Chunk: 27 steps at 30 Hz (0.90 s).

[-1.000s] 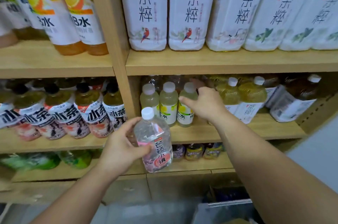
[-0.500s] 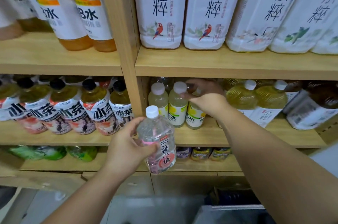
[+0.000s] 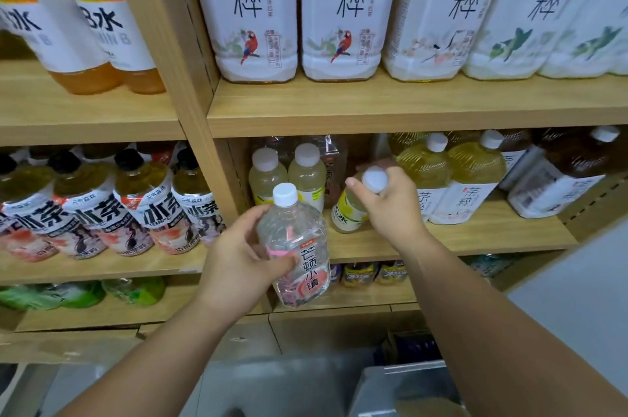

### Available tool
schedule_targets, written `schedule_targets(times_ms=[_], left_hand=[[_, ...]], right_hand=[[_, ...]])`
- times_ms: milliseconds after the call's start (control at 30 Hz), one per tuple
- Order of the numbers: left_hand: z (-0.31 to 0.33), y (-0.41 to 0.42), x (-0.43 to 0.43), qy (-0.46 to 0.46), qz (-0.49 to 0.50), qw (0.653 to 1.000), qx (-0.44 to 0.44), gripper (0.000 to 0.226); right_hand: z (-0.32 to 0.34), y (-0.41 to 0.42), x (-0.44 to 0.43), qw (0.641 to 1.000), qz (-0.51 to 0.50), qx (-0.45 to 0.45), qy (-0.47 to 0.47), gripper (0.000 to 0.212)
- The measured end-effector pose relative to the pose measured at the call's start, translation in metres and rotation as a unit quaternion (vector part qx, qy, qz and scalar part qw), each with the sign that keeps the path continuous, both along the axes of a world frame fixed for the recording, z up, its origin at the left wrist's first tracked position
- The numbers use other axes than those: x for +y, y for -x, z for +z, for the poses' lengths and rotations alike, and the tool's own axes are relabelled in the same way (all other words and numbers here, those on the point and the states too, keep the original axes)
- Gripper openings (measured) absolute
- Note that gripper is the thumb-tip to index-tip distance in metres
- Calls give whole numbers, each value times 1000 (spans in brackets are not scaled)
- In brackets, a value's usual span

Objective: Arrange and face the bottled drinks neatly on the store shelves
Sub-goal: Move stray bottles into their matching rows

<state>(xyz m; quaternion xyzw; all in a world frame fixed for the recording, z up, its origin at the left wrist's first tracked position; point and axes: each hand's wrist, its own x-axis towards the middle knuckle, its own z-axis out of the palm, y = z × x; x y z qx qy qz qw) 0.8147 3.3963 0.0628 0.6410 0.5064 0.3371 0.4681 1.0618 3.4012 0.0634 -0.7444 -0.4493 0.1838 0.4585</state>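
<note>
Since half a second ago my right hand [image 3: 387, 209] has come forward from the back of the row and closed on the third lemon bottle [image 3: 346, 212], which now leans to the right with its white cap [image 3: 374, 180] toward me.

Nearest, my left hand [image 3: 238, 267] wraps a clear bottle [image 3: 295, 246] (pink label, white cap, colourless liquid inside). The thumb lies across the front and the fingers are behind. I hold it upright in the air, in front of the middle shelf [image 3: 475, 236].

Just beyond, my right fingers curl round the neck of the tilted lemon bottle. Its base is on the shelf board, and the drink in it is pale cloudy yellow. To its left, two more lemon bottles [image 3: 268, 178] stand upright side by side with the same pale fill. To its right stand yellow teas [image 3: 424, 171] with white caps, then a brown tea [image 3: 560, 178].

Black-capped teas [image 3: 142, 199] of amber liquid fill the left bay. Above, white-wrapped tea jugs [image 3: 255, 8] stand in a row, with orange drinks [image 3: 102, 25] at far left.
</note>
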Motion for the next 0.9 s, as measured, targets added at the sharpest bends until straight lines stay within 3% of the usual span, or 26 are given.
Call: schedule_targets(times_ms=[267,500,633,833,900], left_hand=[[4,-57,13,-59,-31,997,39,83],[-2,-121,35,-82,-47,991,99,75],[-6,-133,43,-83,-37,985,150,59],[-3,-133,44,-203,-36,935,290,46],[-1,-127,40,-244,-35,921,301,41]], right_hand=[[17,-27,-66,991,-46,54,-116,13],[20,-51,-104,990,-57,65,-108,17],[13,-59,-121,989,-69,79,-102,14],[10,-58,-126,989,-68,97,-84,15],[10,-54,-124,990,-61,100,-79,15]])
